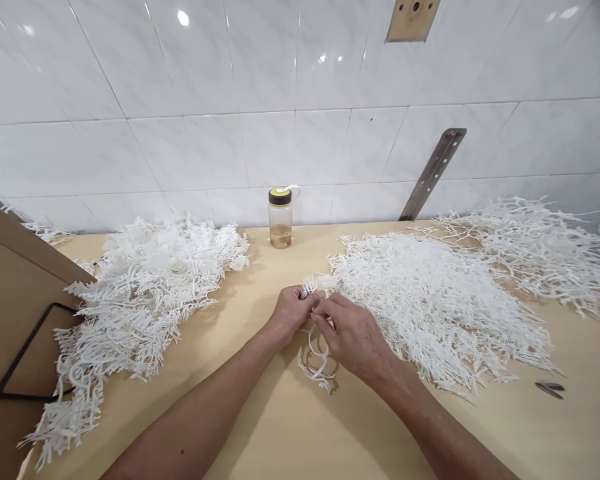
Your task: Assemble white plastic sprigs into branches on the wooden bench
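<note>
My left hand (291, 312) is closed on a white branched piece (309, 287), whose feathery tip sticks out above the fingers. Close against it at the centre, my right hand (349, 328) is pinched near the same piece; what lies between its fingertips is too small to make out. Below the hands, curved white strands (316, 363) hang or lie over the table. A large heap of white branched pieces (420, 300) is just right of my right hand. Another heap (150, 293) spreads out on the left.
A clear bottle (281, 220) with a dark and yellow lid stands near the tiled wall. Thinner white branches (545, 247) lie far right, and small dark snips (550, 389) at the right front. A brown box (20, 287) borders the left; a metal bracket (434, 172) leans at the back.
</note>
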Motion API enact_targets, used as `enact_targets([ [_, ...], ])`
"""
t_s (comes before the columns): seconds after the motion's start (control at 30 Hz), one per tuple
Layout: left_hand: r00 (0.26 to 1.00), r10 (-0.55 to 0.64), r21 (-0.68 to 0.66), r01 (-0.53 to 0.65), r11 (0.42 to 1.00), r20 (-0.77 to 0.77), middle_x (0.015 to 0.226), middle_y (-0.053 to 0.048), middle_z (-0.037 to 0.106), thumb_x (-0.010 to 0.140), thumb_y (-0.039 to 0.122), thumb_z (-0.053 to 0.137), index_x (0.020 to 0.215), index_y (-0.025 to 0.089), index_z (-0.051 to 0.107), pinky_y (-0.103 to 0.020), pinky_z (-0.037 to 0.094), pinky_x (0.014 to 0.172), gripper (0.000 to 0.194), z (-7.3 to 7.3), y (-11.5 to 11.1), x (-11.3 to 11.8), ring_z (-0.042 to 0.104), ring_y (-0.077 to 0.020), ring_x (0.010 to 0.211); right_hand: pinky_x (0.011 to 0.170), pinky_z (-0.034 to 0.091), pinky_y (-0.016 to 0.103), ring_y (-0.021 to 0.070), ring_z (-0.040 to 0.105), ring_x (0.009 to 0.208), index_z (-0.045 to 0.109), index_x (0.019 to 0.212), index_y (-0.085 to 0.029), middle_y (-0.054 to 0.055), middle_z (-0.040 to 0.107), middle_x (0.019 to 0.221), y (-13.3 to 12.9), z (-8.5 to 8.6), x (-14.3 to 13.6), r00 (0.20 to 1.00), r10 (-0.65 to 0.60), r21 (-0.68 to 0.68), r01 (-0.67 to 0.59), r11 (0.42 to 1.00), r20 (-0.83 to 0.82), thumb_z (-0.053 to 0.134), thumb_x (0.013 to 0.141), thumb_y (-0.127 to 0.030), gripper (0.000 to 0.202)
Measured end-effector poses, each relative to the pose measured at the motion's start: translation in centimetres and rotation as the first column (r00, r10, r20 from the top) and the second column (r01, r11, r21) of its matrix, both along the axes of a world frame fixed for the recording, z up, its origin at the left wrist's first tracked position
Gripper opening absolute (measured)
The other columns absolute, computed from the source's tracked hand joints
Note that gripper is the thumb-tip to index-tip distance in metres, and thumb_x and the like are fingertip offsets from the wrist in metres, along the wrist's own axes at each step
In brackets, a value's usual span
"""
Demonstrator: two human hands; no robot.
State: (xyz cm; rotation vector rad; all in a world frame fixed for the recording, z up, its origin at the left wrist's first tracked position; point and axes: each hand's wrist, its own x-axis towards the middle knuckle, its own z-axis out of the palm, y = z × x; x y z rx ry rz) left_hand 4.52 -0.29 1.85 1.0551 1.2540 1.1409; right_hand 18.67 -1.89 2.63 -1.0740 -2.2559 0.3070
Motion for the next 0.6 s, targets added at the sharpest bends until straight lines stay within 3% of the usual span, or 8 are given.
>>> enact_targets([
  [0.17, 0.996, -0.076, -0.022, 0.077, 0.997, 0.04, 0.045, 0.007, 0.036, 0.065, 0.055, 0.078, 0.054, 0.019, 0.042, -0.024, 0.014, 0.044, 0.052, -0.1, 0.4, -0.8, 0.023, -0.0049, 0.043, 0.061, 0.047, 0.028, 0.0145, 0.057, 0.062, 0.067, 0.084, -0.021, 0.004, 0.067, 0.081, 1.6, 1.0, 2.3, 0.957, -0.13, 0.041, 0.146, 0.988, -0.257, 0.057, 0.092, -0.026, 0.014],
  [0.3, 0.977, -0.144, -0.072, 0.157, 0.985, 0.159, 0.046, 0.007, 0.036, 0.064, 0.05, 0.082, 0.06, 0.017, 0.052, -0.024, 0.011, 0.043, 0.044, -0.5, 0.9, -1.3, 0.024, -0.0047, 0.042, 0.062, 0.048, 0.03, 0.0149, 0.056, 0.06, 0.069, 0.083, -0.02, 0.004, 0.067, 0.077, 2.8, 1.6, 4.7, 0.885, -0.353, 0.13, 0.405, 0.905, -0.303, 0.059, 0.09, -0.029, 0.015],
  [0.37, 0.971, -0.145, -0.103, 0.167, 0.981, 0.189, 0.046, 0.007, 0.038, 0.063, 0.05, 0.083, 0.065, 0.016, 0.058, -0.023, 0.011, 0.042, 0.042, -0.5, 1.0, -1.4, 0.025, -0.0046, 0.041, 0.063, 0.049, 0.031, 0.0156, 0.057, 0.062, 0.07, 0.092, -0.019, 0.006, 0.067, 0.083, 3.3, 1.8, 5.5, 0.861, -0.42, 0.165, 0.477, 0.863, -0.286, 0.058, 0.088, -0.028, 0.015],
  [0.47, 0.975, -0.115, -0.128, 0.141, 0.982, 0.191, 0.049, 0.005, 0.043, 0.06, 0.052, 0.084, 0.066, 0.015, 0.061, -0.023, 0.011, 0.041, 0.044, -0.4, 1.1, -1.3, 0.029, -0.0043, 0.04, 0.059, 0.05, 0.031, 0.0162, 0.059, 0.065, 0.068, 0.109, -0.017, 0.011, 0.066, 0.098, 3.2, 1.8, 5.6, 0.858, -0.422, 0.166, 0.48, 0.861, -0.293, 0.054, 0.088, -0.025, 0.026],
  [0.6, 0.981, -0.117, -0.127, 0.138, 0.982, 0.156, 0.045, 0.006, 0.041, 0.064, 0.056, 0.08, 0.068, 0.015, 0.062, -0.024, 0.009, 0.04, 0.045, -0.1, 0.9, -1.1, 0.025, -0.0045, 0.039, 0.054, 0.049, 0.028, 0.0155, 0.059, 0.062, 0.07, 0.1, -0.018, 0.008, 0.07, 0.087, 1.9, 1.7, 3.6, 0.902, -0.275, 0.025, 0.3, 0.954, -0.334, 0.052, 0.091, -0.03, 0.023],
])
